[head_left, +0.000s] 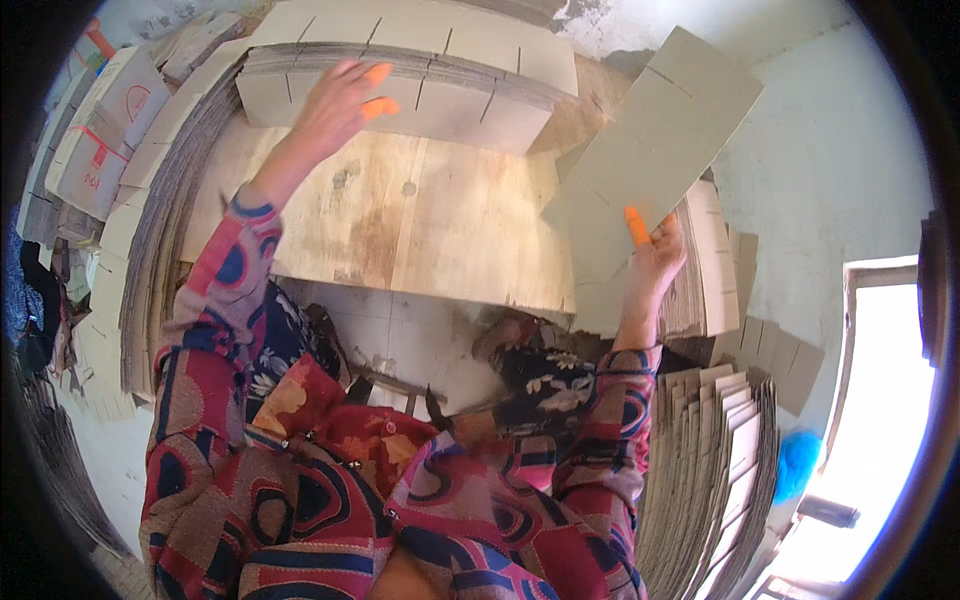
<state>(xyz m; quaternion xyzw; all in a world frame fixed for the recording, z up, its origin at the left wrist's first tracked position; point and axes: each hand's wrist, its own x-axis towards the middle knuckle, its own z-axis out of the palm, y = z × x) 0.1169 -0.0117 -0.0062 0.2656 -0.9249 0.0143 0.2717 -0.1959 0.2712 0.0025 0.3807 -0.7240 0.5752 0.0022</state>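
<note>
My left hand [338, 108] is raised over the near side of a stack of slotted grey cardboard strips [500, 85] at the back of the wooden board. Its thumb and forefinger, both in orange finger covers, are spread apart with nothing between them. On the right, my right hand [660, 262] grips the near end of a slotted cardboard sheet [665, 115], an orange-covered finger lying against it. That sheet slants up and away to the right. Beneath this hand, part of another cardboard stack [708, 265] shows; the fingers' far sides are hidden.
The pale wooden board [400, 225] spans the space ahead of me. Tall stacks of cardboard [165, 220] line its left side. More cardboard pieces [700, 470] stand at the lower right, near a blue bag [797, 465] and a bright doorway [880, 400]. A white carton [110, 130] lies far left.
</note>
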